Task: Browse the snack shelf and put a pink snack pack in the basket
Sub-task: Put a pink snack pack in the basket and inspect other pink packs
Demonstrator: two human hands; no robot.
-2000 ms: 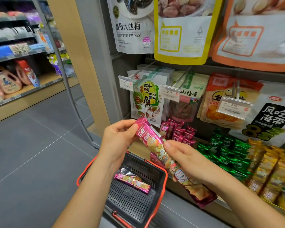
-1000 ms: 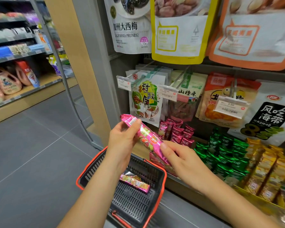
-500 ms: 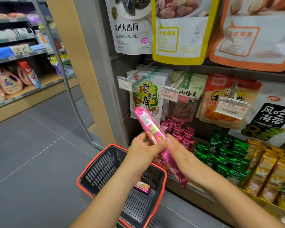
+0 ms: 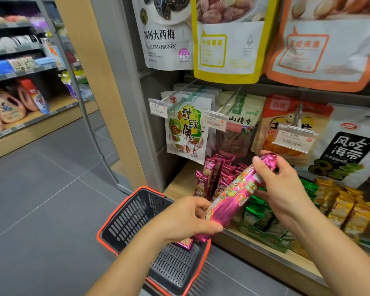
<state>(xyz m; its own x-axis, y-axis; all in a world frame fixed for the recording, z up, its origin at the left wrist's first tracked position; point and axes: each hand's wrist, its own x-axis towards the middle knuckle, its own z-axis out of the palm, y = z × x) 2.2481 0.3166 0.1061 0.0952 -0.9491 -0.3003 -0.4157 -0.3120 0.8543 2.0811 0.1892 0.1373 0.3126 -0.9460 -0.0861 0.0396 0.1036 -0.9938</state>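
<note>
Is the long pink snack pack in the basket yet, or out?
Out. The left hand grips the pink snack pack by its lower end, the right hand by its upper end, above the basket.

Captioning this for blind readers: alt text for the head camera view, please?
The left hand and right hand hold a long pink snack pack by its ends, its lower end over a red-rimmed basket on the floor. Behind it stands a snack shelf with pink, green and gold packs.
</note>
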